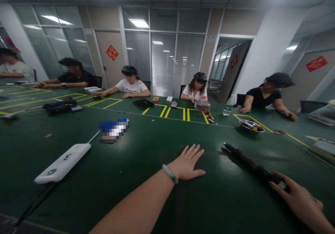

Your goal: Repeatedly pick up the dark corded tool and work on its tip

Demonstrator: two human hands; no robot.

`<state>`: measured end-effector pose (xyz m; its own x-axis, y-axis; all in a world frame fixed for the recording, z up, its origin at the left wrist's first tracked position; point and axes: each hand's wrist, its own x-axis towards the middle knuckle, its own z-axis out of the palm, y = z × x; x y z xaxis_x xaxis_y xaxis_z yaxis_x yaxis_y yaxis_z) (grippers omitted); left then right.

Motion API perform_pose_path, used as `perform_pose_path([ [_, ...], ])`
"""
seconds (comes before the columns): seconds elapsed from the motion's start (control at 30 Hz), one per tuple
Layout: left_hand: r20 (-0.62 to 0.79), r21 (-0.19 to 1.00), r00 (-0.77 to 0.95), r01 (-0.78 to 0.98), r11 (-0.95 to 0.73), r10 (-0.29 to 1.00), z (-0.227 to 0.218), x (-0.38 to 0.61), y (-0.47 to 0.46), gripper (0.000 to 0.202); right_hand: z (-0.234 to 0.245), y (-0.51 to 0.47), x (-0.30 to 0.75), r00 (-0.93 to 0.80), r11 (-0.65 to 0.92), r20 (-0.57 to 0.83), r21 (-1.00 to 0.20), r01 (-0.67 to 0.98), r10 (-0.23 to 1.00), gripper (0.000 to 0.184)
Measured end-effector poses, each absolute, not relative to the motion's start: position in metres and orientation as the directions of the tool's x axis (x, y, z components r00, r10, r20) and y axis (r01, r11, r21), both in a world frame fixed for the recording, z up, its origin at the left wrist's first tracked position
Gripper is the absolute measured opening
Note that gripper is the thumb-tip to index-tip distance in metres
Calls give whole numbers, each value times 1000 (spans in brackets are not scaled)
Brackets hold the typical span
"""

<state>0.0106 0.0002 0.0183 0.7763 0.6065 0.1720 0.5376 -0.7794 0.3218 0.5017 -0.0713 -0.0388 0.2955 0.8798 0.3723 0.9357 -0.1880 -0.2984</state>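
My left hand point(187, 163) lies flat on the green table point(125, 171), fingers spread, holding nothing; a pale green bangle circles its wrist. My right hand point(298, 198) reaches in from the lower right, and its fingers touch the near end of a long black tool point(248, 163) that lies on the table. Whether the fingers grip the tool or only rest on it does not show. The tool points away toward the upper left.
A white power bank point(62, 163) with a cable lies at the left, a blurred blue-and-white object point(113, 129) beyond it. A metal bowl point(251, 126), water bottle point(229, 105), black tray point(142, 103) and yellow tape lines lie farther off. Several people sit along the far edge.
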Motion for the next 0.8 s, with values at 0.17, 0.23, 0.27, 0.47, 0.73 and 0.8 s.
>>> perform_pose_path([
  [0.17, 246, 245, 758, 554, -796, 604, 26, 13, -6, 86, -23, -46, 389, 137, -35, 285, -337, 941, 949, 56],
  [0.23, 305, 192, 748, 558, -807, 590, 30, 16, -8, 90, -14, -34, 342, 43, 54, 272, -337, 940, 961, 52],
  [0.27, 335, 169, 741, 560, -811, 582, 32, 16, -8, 90, -11, -27, 320, -6, 98, 263, -338, 936, 965, 50],
  [0.47, 385, 162, 695, 597, -786, 607, 30, 11, -3, 77, 3, 1, 217, -257, 319, 213, -342, 884, 943, 36],
  [0.73, 350, 207, 638, 661, -721, 686, 26, 3, 9, 70, 8, -29, 221, -244, 290, 314, -110, 951, 917, 58],
  [0.8, 341, 218, 636, 662, -717, 692, 26, 4, 10, 61, 4, -37, 231, -45, 62, 317, -46, 997, 947, 53],
])
